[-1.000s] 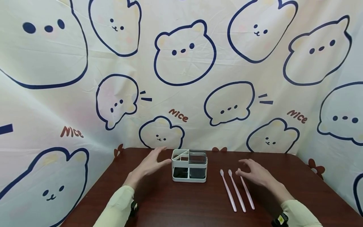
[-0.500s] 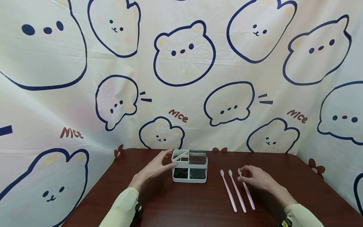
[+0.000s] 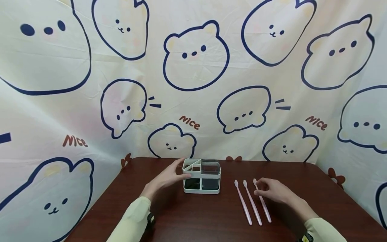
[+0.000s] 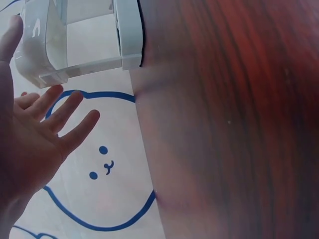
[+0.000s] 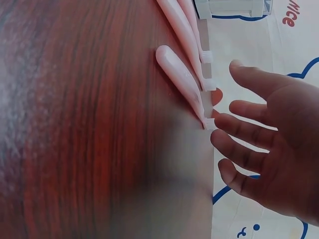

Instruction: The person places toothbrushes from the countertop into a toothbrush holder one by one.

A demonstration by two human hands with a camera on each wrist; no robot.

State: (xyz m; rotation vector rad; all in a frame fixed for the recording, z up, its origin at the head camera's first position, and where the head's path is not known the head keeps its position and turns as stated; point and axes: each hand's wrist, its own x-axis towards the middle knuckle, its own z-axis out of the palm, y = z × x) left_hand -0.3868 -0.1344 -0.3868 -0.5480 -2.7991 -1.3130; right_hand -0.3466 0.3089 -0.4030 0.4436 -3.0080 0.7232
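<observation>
A white toothbrush holder (image 3: 201, 175) with divided upper slots and a dark lower section stands on the table. At its left side is my left hand (image 3: 164, 179); in the head view the thumb overlaps its front corner and the fingers reach towards the back. In the left wrist view those fingers (image 4: 60, 117) are spread, and I cannot tell whether they touch it. Three pink toothbrushes lie side by side to the right: a left one (image 3: 243, 203), a middle one (image 3: 252, 203) and a right one (image 3: 264, 207). Over the right one's head hovers my right hand (image 3: 276, 191), fingers loosely bent, holding nothing.
The dark brown wooden table (image 3: 193, 222) runs back to a pale cloth backdrop (image 3: 208, 111) printed with cartoon bears. More of the cloth hangs at the left and right sides.
My left hand has moved right, up to the holder. The right hand has come down and slightly towards me over the right toothbrush, its fingers drawing closer together. Holder and toothbrushes stay put.
</observation>
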